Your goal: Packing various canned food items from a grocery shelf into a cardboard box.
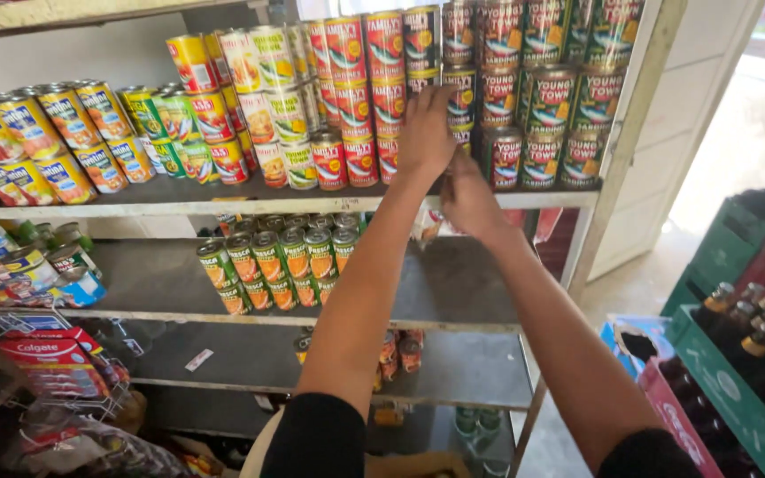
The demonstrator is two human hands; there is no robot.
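Left hand (425, 133) is raised to the stacked cans (462, 97) on the top shelf (223, 202), fingers spread flat against a can at its 12 o'clock. Right hand (469, 199) sits just below at 5 o'clock, by the shelf edge; its grip cannot be told.

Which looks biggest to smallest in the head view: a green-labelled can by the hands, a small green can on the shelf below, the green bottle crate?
1. Green bottle crate, though it sits nearer the camera.
2. Green-labelled can, right of both hands.
3. Small green can.
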